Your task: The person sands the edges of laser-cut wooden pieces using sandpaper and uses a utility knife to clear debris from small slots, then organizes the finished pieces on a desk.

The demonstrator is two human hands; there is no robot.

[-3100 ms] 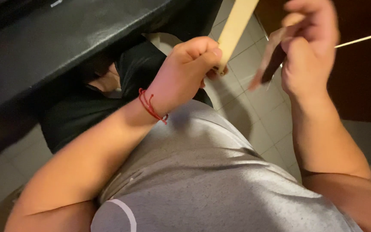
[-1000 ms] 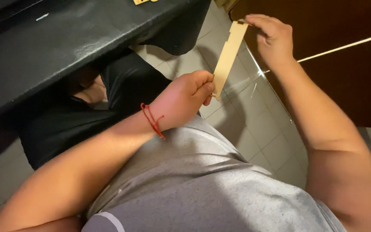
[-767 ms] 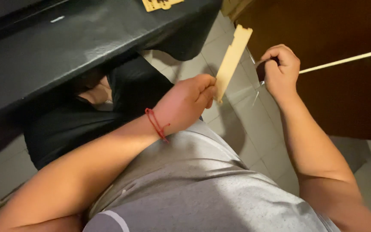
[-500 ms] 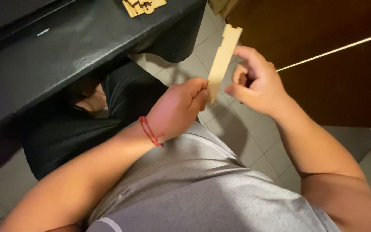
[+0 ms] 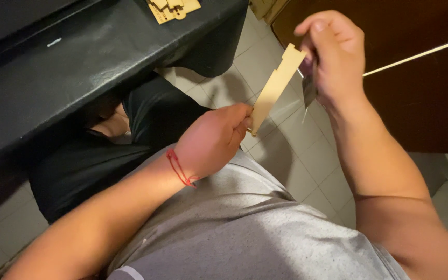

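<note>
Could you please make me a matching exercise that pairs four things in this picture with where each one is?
Things:
1. wooden strip
2. red string
3. wooden pieces
4. small dark object

Places:
A. on the black table
B. in the right hand, beside the strip's upper end
C. around the left wrist
D. held at its lower end by the left hand, above the tiled floor

Pairs: 1-D, 2-C, 3-A, 4-B
</note>
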